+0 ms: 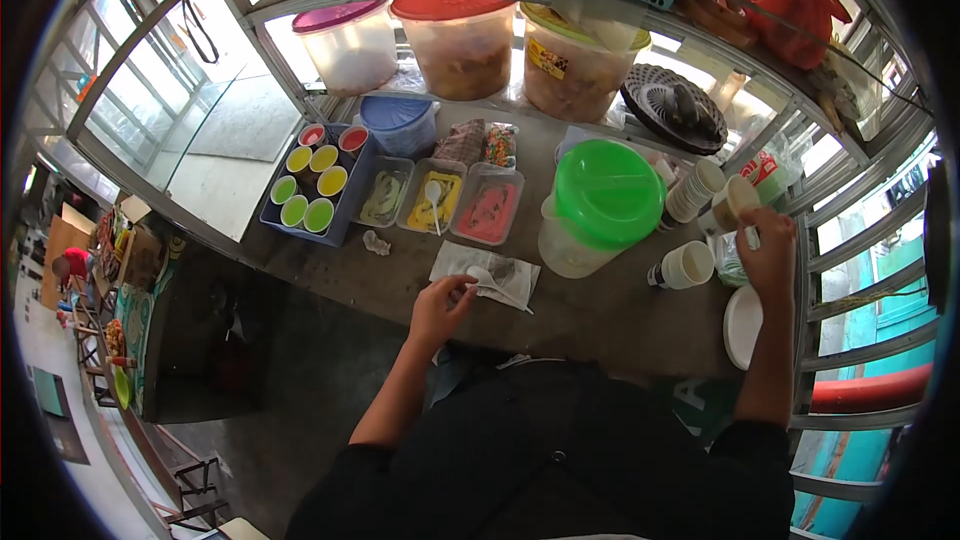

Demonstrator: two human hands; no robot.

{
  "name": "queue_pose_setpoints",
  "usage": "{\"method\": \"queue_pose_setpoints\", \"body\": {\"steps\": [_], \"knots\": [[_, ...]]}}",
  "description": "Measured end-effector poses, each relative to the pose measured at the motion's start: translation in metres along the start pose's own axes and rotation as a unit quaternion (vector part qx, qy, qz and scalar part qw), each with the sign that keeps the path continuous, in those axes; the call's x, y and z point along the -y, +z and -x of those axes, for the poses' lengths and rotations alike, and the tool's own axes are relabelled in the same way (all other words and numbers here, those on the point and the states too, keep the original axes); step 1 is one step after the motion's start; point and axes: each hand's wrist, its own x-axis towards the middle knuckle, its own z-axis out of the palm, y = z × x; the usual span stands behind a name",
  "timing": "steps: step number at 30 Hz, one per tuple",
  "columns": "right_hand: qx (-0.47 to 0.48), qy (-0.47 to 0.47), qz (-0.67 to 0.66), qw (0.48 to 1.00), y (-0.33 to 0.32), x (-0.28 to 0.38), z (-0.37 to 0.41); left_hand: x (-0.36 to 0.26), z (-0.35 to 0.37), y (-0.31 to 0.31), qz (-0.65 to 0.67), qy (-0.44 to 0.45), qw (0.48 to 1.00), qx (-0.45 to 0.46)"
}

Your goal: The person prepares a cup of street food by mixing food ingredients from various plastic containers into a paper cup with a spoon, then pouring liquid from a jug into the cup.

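Note:
My left hand (443, 311) is closed at the edge of a white napkin (513, 285), its fingertips at the end of a white plastic spoon (492, 282) that lies there. At the right, my right hand (767, 245) has its fingers closed beside a paper cup (736, 198); a small pale item shows at the fingertips, too small to name. Stacked paper cups (692, 192) stand just left of it, with more cups (688, 265) below. A green-lidded container (608, 195) is between the hands. Three trays hold green (383, 194), yellow (432, 197) and pink (488, 204) contents.
A blue crate (349, 202) holds several cups with red, yellow and green contents. Beside it is a blue-lidded tub (397, 128). Large lidded containers (455, 52) line the back under a shelf. A white round lid (742, 328) lies by the right forearm. Metal window bars (866, 295) bound the right.

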Motion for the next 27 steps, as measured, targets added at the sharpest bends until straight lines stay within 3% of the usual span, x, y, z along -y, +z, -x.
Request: {"method": "queue_pose_setpoints", "body": {"steps": [5,8,12,14,17,23,26,27], "knots": [[-0.061,-0.006,-0.127,0.99,-0.032,0.043,-0.014,-0.027,-0.016,0.013,0.07,0.024,0.994,0.076],[0.0,-0.144,-0.267,0.953,-0.029,0.073,-0.016,-0.057,-0.016,0.015,0.165,0.033,0.974,0.152],[0.22,-0.217,-0.398,0.864,0.023,0.134,0.002,-0.069,-0.008,0.023,0.33,0.105,0.914,0.209],[0.258,-0.297,-0.373,0.84,0.061,0.162,0.015,-0.072,-0.004,0.013,0.31,0.076,0.923,0.216],[0.277,-0.327,-0.374,0.822,0.102,0.195,0.025,-0.046,0.007,0.009,0.265,0.027,0.947,0.178],[0.254,-0.239,-0.523,0.778,0.164,0.241,0.003,0.001,0.045,-0.007,0.282,-0.089,0.955,0.016],[0.379,-0.117,-0.496,0.772,0.23,0.252,-0.012,0.02,0.061,-0.015,0.301,-0.181,0.936,-0.029],[0.412,-0.083,-0.515,0.747,0.256,0.257,-0.018,0.024,0.065,-0.019,0.309,-0.194,0.931,-0.031]]}}
